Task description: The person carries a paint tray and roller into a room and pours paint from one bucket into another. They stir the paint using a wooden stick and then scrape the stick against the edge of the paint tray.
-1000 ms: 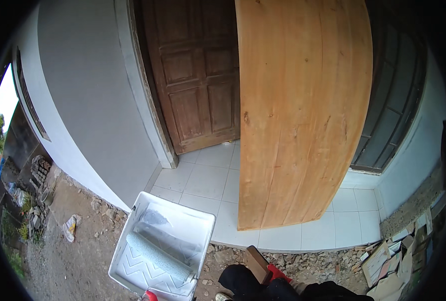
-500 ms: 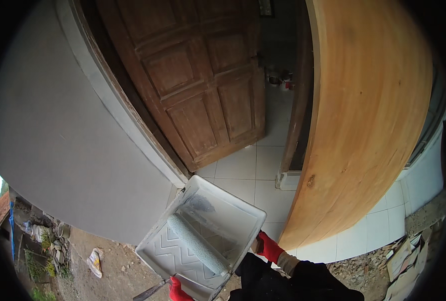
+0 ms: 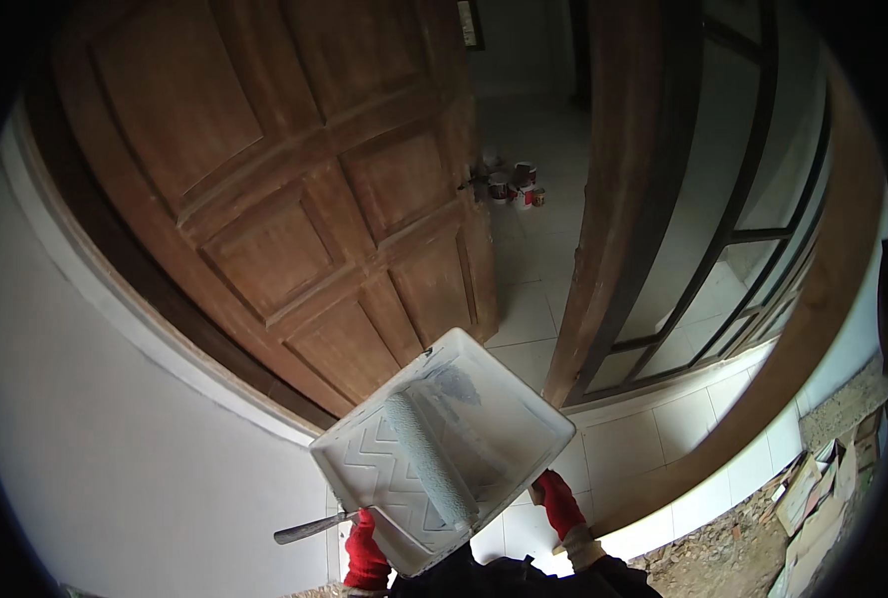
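A white paint tray (image 3: 519, 409) with a zigzag-ribbed floor is held tilted in front of me. A paint roller (image 3: 429, 458) with a pale grey-blue sleeve lies across it, and grey paint smears the far end. My left hand (image 3: 366, 553), in a red glove, is closed at the tray's near left edge. A dark handle (image 3: 309, 528) juts out leftward beside it; whether it belongs to the roller I cannot tell. My right hand (image 3: 560, 503), also red-gloved, grips the tray's right edge, its fingers partly hidden underneath.
A brown panelled door (image 3: 314, 219) stands ajar ahead. Right of the doorway are a wooden post (image 3: 613, 199), a dark-framed window (image 3: 733, 229) and a wooden board (image 3: 743, 439). Several paint cans (image 3: 519, 184) sit on the tiles inside. A pale wall (image 3: 145, 419) rises left; rubble (image 3: 713, 558) lies lower right.
The view has moved closer to the doorway. The tray now sits further right and slightly higher in the picture, still between both hands. The large board has swept toward the right rim.
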`<action>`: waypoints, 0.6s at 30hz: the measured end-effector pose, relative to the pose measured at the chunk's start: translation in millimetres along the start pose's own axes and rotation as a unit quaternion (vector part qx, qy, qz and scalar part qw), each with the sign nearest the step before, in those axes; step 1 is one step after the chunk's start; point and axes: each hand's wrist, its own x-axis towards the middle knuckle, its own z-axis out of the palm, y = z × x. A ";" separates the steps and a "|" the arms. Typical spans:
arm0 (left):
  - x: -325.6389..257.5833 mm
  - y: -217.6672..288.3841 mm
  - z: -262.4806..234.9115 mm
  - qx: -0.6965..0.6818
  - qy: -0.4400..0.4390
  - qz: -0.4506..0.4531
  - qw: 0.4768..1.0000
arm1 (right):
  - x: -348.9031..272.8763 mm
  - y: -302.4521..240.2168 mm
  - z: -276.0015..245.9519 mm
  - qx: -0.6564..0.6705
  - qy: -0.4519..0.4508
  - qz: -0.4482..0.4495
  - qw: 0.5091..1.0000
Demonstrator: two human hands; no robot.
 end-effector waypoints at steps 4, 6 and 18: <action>66.9 38.9 54.7 0.003 -0.061 0.007 0.998 | -17.9 -16.1 -13.4 -0.085 0.099 0.063 0.989; 98.6 63.8 67.9 0.019 -0.088 0.021 0.996 | -24.6 -2.9 1.6 -0.039 0.153 0.043 0.986; 198.8 52.1 170.8 0.091 -0.148 -0.038 0.984 | 82.2 -116.1 -44.2 0.020 0.138 -0.076 0.987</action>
